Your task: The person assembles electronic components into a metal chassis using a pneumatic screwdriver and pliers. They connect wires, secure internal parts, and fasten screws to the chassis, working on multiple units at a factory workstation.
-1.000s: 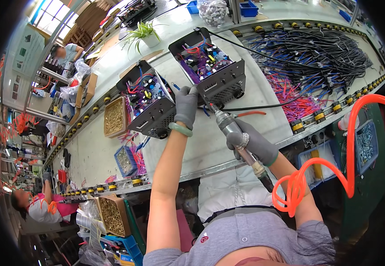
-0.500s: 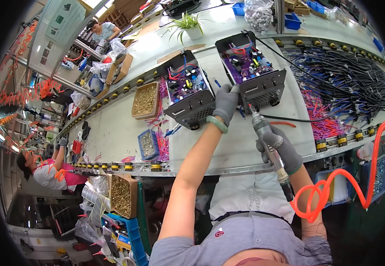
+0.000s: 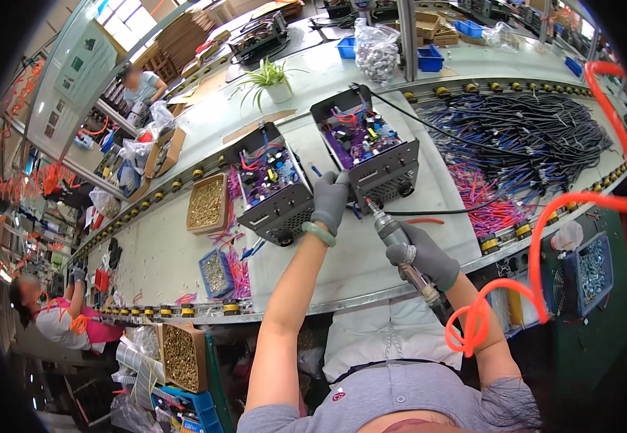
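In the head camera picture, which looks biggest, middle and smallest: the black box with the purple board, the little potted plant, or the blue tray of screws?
1. Open black metal box with purple circuit board, under the gloved left hand
2. Small green potted plant, though it is farther away
3. Small blue tray of screws

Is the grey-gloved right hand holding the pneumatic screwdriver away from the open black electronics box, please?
No, the right hand points the silver pneumatic screwdriver with its tip against the front panel of the open black electronics box.

Grey knit gloves on left hand (image 3: 330, 200) and right hand (image 3: 423, 254), pale green bangle (image 3: 318, 233) (left wrist), grey short-sleeved shirt (image 3: 400, 400)
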The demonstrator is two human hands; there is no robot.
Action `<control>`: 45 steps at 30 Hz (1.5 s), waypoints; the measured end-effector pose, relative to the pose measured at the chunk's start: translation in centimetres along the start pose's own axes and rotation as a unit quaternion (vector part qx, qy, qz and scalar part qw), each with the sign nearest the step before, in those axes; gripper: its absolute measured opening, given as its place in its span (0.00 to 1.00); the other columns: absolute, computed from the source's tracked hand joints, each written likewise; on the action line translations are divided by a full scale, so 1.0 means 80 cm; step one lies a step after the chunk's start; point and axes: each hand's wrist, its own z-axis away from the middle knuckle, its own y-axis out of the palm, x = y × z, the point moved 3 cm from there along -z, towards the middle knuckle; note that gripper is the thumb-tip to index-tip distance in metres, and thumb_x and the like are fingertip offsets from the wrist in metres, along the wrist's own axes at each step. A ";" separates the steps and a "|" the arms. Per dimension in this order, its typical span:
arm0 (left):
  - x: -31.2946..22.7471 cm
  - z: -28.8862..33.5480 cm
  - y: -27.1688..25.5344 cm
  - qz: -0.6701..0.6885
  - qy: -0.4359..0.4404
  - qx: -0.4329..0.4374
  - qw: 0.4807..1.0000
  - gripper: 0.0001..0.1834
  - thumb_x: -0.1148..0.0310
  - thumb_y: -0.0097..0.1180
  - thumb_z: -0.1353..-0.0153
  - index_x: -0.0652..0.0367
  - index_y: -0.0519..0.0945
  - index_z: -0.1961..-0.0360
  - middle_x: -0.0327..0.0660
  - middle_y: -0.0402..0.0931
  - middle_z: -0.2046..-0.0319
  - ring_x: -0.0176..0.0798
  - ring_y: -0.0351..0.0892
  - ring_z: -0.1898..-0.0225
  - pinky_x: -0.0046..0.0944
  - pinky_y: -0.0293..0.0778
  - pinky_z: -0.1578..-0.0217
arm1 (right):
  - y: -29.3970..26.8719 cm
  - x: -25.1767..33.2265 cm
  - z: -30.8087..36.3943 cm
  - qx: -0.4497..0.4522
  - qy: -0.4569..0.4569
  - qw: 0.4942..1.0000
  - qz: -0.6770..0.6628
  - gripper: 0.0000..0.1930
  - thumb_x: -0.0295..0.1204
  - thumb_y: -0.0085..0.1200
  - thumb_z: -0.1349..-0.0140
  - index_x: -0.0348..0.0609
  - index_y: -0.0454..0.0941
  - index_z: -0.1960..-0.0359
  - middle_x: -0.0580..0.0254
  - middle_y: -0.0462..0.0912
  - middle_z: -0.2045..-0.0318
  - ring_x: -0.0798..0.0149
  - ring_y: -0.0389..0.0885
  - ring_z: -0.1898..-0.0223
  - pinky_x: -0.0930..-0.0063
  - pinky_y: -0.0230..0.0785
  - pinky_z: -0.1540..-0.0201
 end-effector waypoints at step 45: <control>-0.043 0.168 -0.028 0.186 -0.140 0.158 0.960 0.12 0.60 0.45 0.31 0.57 0.71 0.66 0.34 0.70 0.81 0.26 0.69 0.87 0.28 0.57 0.91 | 0.028 0.007 0.093 0.096 -0.006 0.994 0.044 0.26 0.25 0.56 0.43 0.45 0.62 0.42 0.68 0.71 0.74 0.72 0.73 0.78 0.78 0.68 0.81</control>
